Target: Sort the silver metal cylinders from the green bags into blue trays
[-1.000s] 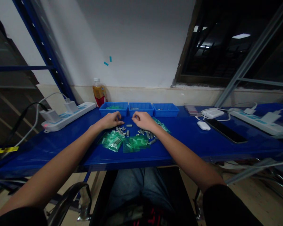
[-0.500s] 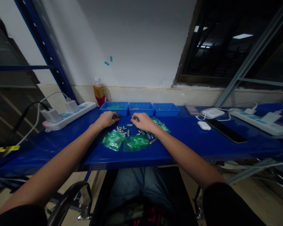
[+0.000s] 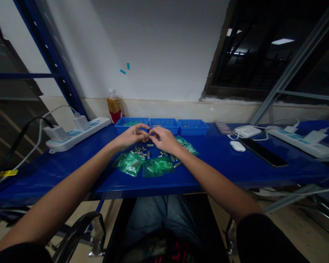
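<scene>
My left hand (image 3: 133, 136) and my right hand (image 3: 165, 138) meet fingertip to fingertip above the blue table, in front of the bins. The fingers of both are curled into pinches. Whatever sits between the fingertips is too small or hidden to make out. Just below the hands lie small metal screws (image 3: 138, 150) and short metal cylinders (image 3: 148, 154). Nearer the table edge are a green plastic bag (image 3: 131, 163) with metal pieces in it and a second green bag (image 3: 160, 166). More green bags (image 3: 188, 145) lie partly behind my right wrist.
Three blue bins stand in a row: a left bin (image 3: 119, 128) with green pieces, a middle bin (image 3: 168, 131) and a right bin (image 3: 194, 132). A drink bottle (image 3: 115, 107) is behind. Power strips (image 3: 68, 140), a phone (image 3: 264, 152) and a white earphone case (image 3: 237, 146) flank the work area.
My left hand has moved right and up, so its fingertips now meet those of my right hand. The right hand has shifted only slightly. The parts and bags lie as before.
</scene>
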The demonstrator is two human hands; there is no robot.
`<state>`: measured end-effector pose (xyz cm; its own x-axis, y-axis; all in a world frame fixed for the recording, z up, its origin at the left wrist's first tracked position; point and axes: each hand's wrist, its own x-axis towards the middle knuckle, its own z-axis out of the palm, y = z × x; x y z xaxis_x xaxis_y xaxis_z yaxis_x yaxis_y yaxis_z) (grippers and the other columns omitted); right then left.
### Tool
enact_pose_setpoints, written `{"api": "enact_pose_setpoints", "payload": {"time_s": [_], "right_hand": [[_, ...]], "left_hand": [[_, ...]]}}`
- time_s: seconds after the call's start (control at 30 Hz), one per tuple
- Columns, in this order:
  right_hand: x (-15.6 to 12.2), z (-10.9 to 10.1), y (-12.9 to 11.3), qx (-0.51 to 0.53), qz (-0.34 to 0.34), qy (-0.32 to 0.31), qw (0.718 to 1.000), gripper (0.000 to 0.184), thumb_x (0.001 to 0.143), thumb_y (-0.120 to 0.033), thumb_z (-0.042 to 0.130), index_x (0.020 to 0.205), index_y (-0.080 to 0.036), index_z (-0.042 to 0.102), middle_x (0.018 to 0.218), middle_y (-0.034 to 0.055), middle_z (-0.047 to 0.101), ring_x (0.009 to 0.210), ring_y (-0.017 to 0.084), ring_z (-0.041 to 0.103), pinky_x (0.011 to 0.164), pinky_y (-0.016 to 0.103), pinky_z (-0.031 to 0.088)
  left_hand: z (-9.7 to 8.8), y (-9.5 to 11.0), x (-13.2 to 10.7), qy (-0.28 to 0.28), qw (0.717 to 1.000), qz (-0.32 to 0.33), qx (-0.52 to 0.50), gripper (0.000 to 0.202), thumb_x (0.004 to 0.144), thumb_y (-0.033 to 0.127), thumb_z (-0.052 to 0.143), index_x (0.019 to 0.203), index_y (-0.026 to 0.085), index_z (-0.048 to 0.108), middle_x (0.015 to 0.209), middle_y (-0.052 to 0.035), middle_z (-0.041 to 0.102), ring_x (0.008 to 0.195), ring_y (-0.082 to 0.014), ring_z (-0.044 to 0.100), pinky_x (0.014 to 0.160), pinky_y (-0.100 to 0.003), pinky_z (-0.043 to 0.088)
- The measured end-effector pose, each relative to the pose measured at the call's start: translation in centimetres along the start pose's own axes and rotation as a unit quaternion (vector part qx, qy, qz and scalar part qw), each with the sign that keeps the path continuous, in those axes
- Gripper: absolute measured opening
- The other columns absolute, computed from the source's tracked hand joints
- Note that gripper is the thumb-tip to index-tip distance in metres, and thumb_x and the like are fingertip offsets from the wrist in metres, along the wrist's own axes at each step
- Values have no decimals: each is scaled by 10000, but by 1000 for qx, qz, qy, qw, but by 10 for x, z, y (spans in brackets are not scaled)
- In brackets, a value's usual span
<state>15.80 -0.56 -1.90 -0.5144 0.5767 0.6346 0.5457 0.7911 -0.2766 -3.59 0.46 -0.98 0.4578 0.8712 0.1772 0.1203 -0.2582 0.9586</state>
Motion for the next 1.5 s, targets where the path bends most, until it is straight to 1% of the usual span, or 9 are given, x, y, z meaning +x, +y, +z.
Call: {"api": "enact_pose_setpoints", "payload": {"time_s": [0.2, 0.37, 0.57, 0.7, 0.8, 0.9, 1.0, 1.13, 1.5], "right_hand": [[-2, -2, -12, -26, -22, 10, 999, 99, 862, -191, 523, 946, -163, 568, 879, 46, 569, 851, 171, 520, 763, 273, 386], [4, -13, -4, -56, 18, 44, 997, 181, 917, -285, 465, 827, -174, 576, 825, 40, 579, 801, 162, 527, 741, 264, 380], [7, -54, 53, -165, 210, 201, 943, 184, 884, -287, 473, 916, -143, 584, 928, 110, 582, 925, 231, 514, 831, 333, 374], [-4, -67, 72, -217, 320, 247, 889, 410, 795, -277, 586, 1158, -106, 501, 1161, 190, 507, 1076, 314, 448, 880, 417, 356], [-5, -58, 60, -180, 282, 233, 913, 332, 816, -272, 566, 1106, -117, 522, 1051, 147, 563, 1030, 292, 478, 882, 404, 363], [0, -37, 31, -102, 166, 158, 968, 201, 871, -274, 504, 1023, -153, 550, 838, 67, 602, 905, 240, 526, 849, 358, 386], [3, -12, -1, -57, 36, 69, 995, 175, 892, -242, 481, 1037, -177, 556, 876, 49, 612, 878, 202, 533, 844, 323, 395], [-1, 7, -21, -66, -50, -1, 997, 260, 914, -194, 443, 1163, -193, 517, 1012, 64, 590, 962, 195, 510, 882, 320, 392], [0, 4, -18, -104, -49, -7, 993, 167, 911, -165, 433, 1008, -151, 567, 970, 90, 579, 978, 217, 502, 862, 339, 399]], "left_hand": [[3, 5, -1, 19, 1000, 0, -23, 484, 693, 282, 698, 1104, 153, 477, 780, -22, 651, 647, -114, 610, 684, -267, 481], [-22, 14, -6, -30, 982, -20, 185, 522, 682, 394, 675, 1122, 162, 512, 829, -38, 678, 769, -174, 632, 718, -288, 485], [-50, 9, -13, -163, 929, -115, 311, 381, 612, 418, 708, 896, 166, 670, 687, -8, 646, 634, -150, 588, 572, -211, 425], [-41, 2, -8, -146, 941, -84, 293, 286, 631, 409, 669, 751, 150, 655, 648, -5, 626, 593, -136, 551, 576, -225, 415], [-32, 1, -4, -69, 961, -43, 266, 249, 635, 380, 640, 722, 152, 590, 670, -15, 629, 624, -146, 571, 616, -250, 447], [-23, 4, -2, -1, 978, 6, 209, 226, 647, 355, 613, 717, 168, 508, 720, -29, 639, 679, -157, 605, 676, -283, 485], [-13, 8, -1, 34, 987, 45, 153, 226, 635, 325, 634, 738, 161, 516, 708, -28, 642, 680, -163, 614, 692, -303, 501], [-9, 10, -3, -37, 983, 22, 177, 254, 659, 350, 644, 786, 131, 626, 741, -40, 676, 690, -168, 609, 710, -308, 492], [-12, 21, -11, -90, 979, -5, 182, 298, 726, 420, 635, 792, 138, 707, 718, -40, 653, 642, -135, 544, 622, -258, 437]]}}
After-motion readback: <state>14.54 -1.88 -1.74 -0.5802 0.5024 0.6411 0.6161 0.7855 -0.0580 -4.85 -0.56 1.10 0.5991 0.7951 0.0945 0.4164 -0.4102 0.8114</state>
